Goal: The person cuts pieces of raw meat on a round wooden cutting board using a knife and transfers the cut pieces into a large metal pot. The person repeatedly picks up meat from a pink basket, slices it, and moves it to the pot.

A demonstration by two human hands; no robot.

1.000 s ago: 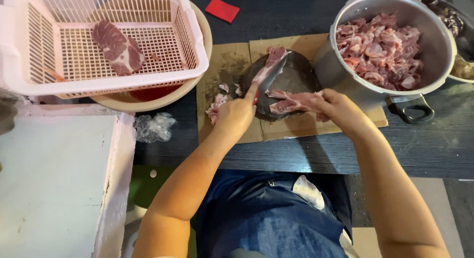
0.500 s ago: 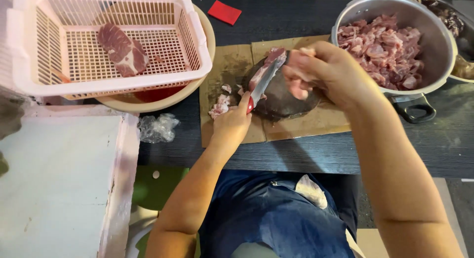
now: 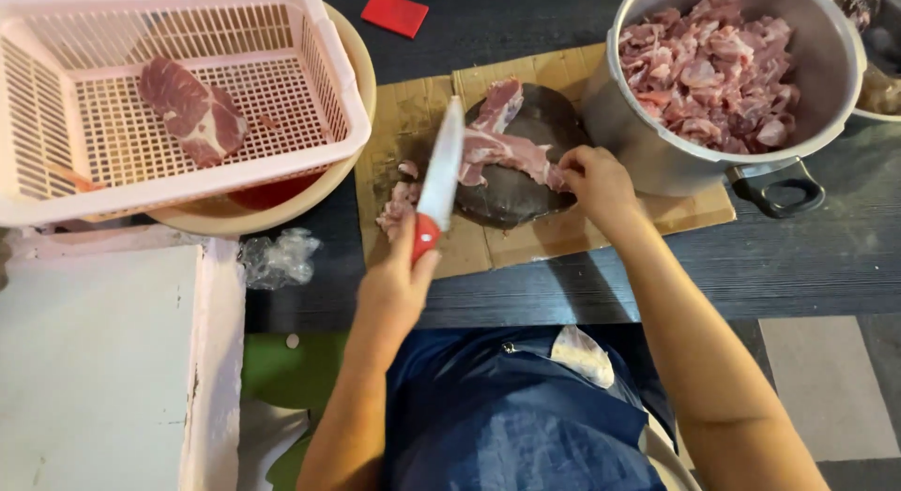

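My left hand [image 3: 396,286] grips the red handle of a knife [image 3: 439,172], its broad blade pointing away from me beside a strip of raw meat [image 3: 502,148]. My right hand [image 3: 597,179] pinches the right end of that strip, which lies on a dark round chopping block [image 3: 516,195]. Small cut pieces of meat [image 3: 398,202] lie at the block's left edge. The block rests on a sheet of cardboard [image 3: 526,242].
A large metal pot [image 3: 817,87] full of cut meat stands at the right, its black handle [image 3: 777,186] toward me. A pink plastic basket [image 3: 178,106] with one slab of meat [image 3: 192,111] sits over a beige bowl at left. A crumpled clear bag [image 3: 278,258] lies near.
My right hand came back down from near the pot and laid a meat strip on the block. My left hand drew the knife back and stood its blade left of the strip.
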